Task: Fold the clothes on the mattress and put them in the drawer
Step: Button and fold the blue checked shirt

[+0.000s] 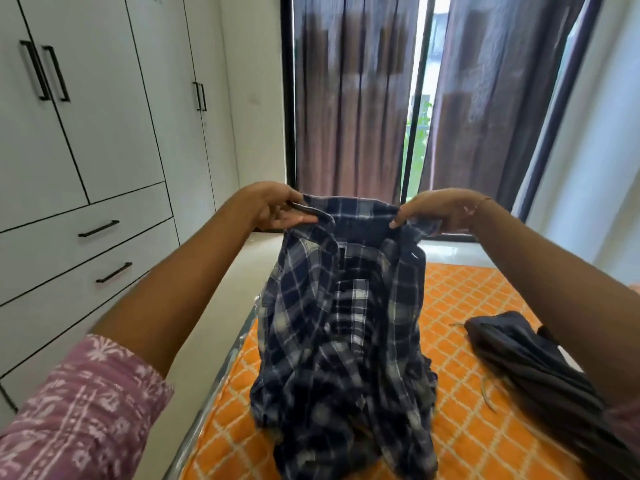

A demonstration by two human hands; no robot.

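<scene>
**Shirt held up for folding: hold not yet even**

I have the plaid shirt hanging above the mattress, left hand and right hand each pinching the collar line. I advise spreading to the shoulders before laying flat.

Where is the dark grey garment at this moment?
In the head view, the dark grey garment lies on the orange mattress at the right, beside the plaid shirt and partly under the person's right forearm.
</scene>
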